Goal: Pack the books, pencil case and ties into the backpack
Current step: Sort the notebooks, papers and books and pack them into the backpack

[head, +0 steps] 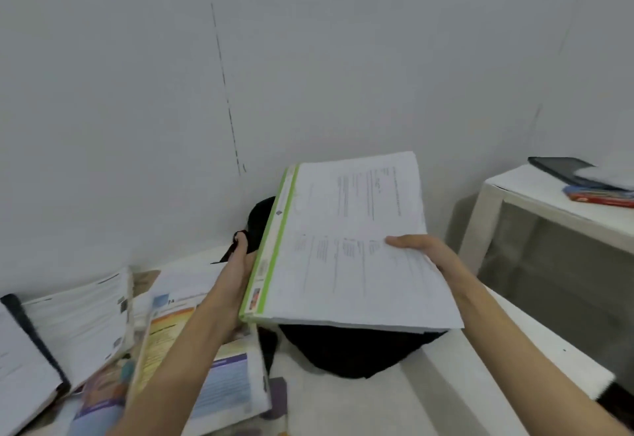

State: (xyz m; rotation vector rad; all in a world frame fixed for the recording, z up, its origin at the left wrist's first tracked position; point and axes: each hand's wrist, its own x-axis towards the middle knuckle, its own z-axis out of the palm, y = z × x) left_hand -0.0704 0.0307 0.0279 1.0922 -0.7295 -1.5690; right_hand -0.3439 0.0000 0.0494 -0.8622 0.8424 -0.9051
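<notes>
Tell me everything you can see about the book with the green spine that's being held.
The book is thick, with white printed pages and a lime-green spine on its left edge. It is held flat, tilted slightly, above the black backpack. The right hand grips its right edge, thumb on top. The left hand is beside the spine and also holds a black strap.

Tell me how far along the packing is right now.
Early on, it seems. Nothing visibly packed; the black backpack's inside is hidden. In hand: the right hand holds a green-edged book above the backpack, while the left hand grips the backpack's edge. Left: several books lying on the table. I cannot see a pencil case or ties.
</notes>
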